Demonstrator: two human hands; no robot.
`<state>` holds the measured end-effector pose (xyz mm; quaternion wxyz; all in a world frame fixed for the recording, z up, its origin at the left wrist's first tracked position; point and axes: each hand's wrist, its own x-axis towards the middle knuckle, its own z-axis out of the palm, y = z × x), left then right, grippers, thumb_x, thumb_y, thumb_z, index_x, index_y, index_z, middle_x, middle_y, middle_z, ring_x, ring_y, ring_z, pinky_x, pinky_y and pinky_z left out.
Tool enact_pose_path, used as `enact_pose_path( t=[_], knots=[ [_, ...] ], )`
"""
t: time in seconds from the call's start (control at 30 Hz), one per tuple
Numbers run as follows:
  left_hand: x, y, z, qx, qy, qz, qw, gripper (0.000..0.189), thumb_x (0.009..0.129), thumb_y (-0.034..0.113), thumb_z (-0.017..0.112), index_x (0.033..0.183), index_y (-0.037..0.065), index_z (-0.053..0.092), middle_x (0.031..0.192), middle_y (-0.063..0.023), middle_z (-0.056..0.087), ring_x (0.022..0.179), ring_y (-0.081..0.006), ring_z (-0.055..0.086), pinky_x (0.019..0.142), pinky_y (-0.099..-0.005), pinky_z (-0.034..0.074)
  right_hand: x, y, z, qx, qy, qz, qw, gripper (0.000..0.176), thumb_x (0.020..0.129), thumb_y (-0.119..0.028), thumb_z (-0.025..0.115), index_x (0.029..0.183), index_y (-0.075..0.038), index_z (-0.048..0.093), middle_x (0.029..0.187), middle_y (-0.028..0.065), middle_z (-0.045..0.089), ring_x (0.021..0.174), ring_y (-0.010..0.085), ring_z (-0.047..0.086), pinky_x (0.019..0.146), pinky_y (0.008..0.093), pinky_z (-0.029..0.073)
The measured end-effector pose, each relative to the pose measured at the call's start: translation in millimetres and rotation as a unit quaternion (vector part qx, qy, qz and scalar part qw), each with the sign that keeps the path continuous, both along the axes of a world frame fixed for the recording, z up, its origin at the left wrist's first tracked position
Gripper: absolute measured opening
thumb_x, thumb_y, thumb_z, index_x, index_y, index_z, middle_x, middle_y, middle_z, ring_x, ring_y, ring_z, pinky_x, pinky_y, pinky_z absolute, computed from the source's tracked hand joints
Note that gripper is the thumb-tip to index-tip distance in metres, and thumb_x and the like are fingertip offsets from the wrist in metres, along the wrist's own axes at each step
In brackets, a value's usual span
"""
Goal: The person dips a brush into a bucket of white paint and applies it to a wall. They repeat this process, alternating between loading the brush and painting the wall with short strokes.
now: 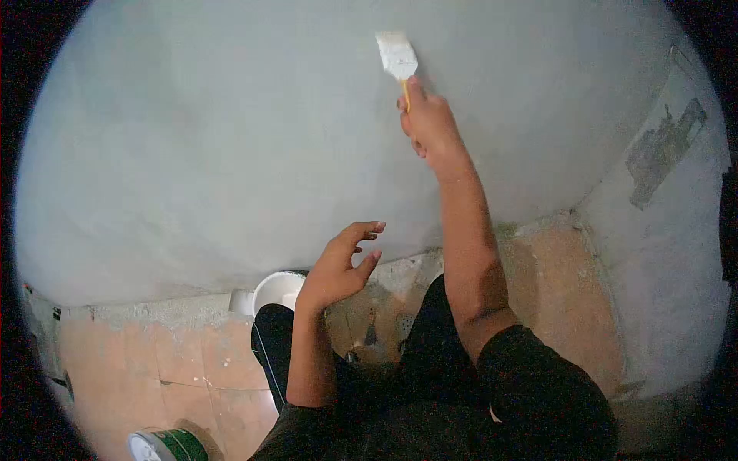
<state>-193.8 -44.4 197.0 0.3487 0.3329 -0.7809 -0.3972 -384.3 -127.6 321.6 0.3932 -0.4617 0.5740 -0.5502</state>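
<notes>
My right hand [430, 127] is wrapped round the yellow handle of a paintbrush [397, 58]. Its bristles and ferrule are coated white and lie against or very close to the pale grey wall [231, 138]. Lower and to the left, my left hand [338, 265] hangs in front of the wall with its fingers curved and apart, holding nothing. Just beside that hand, a white bucket [278, 289] stands at the foot of the wall, partly hidden by my knee and hand; what it contains is hard to make out.
Orange floor tiles [131, 361] spotted with white run along the wall's rough base. A green and white paint can [173, 446] sits at the lower left. On the right, a side wall [661, 253] carries a dark bare patch [665, 150].
</notes>
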Motion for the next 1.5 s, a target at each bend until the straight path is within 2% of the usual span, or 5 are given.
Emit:
enact_pose_path(
  t=[0.2, 0.33, 0.4, 0.9, 1.5],
  knots=[
    [-4.5, 1.3, 0.0, 0.001, -0.012, -0.001, 1.000, 0.038, 0.087, 0.004, 0.059, 0.125, 0.009, 0.053, 0.124, -0.0087, 0.057, 0.112, -0.0220, 0.057, 0.090, -0.0383, 0.047, -7.6, -59.1, -197.2, 0.109, 0.228, -0.062, 0.966, 0.071, 0.097, -0.052, 0.020, 0.099, 0.005, 0.062, 0.087, 0.0246, 0.066, 0.097, 0.0439, 0.060, 0.086, 0.0492, 0.045],
    [-2.0, 0.2, -0.5, 0.011, -0.001, 0.008, 1.000, 0.037, 0.088, 0.006, 0.059, 0.124, 0.008, 0.053, 0.124, -0.0086, 0.057, 0.113, -0.0221, 0.056, 0.090, -0.0383, 0.047, -20.6, -67.2, -367.3, 0.143, 0.282, 0.039, 0.948, 0.058, 0.096, -0.045, 0.035, 0.081, 0.001, 0.067, 0.078, 0.0217, 0.066, 0.076, 0.0333, 0.065, 0.071, 0.0431, 0.052],
    [-1.8, 1.1, -0.9, 0.011, 0.006, 0.008, 1.000, 0.037, 0.087, 0.007, 0.059, 0.124, 0.006, 0.052, 0.123, -0.0109, 0.058, 0.112, -0.0245, 0.057, 0.089, -0.0384, 0.047, -15.1, -28.8, -335.7, 0.309, 0.010, 0.051, 0.950, 0.062, 0.094, -0.056, 0.032, 0.062, -0.008, 0.051, 0.051, 0.0055, 0.045, 0.038, 0.0203, 0.035, 0.040, 0.0385, 0.028],
    [-1.0, -5.4, -3.6, 0.027, -0.015, 0.002, 1.000, 0.038, 0.088, 0.007, 0.059, 0.125, 0.006, 0.052, 0.125, -0.0086, 0.058, 0.113, -0.0218, 0.056, 0.091, -0.0375, 0.047, -42.5, -0.2, -68.2, 0.032, -0.104, 0.040, 0.993, 0.054, 0.095, -0.056, 0.039, 0.073, -0.008, 0.048, 0.045, -0.0052, 0.033, 0.034, 0.0071, 0.029, 0.033, 0.0268, 0.023],
    [6.3, -21.3, -84.0, 0.121, -0.094, -0.024, 0.988, 0.039, 0.087, -0.001, 0.055, 0.125, 0.004, 0.052, 0.121, -0.0128, 0.058, 0.112, -0.0242, 0.057, 0.093, -0.0362, 0.047, -24.6, -35.5, -449.1, 0.352, 0.101, -0.020, 0.930, 0.067, 0.096, -0.056, 0.029, 0.076, 0.002, 0.056, 0.066, 0.0191, 0.060, 0.056, 0.0377, 0.057, 0.057, 0.0495, 0.045]
  ],
)
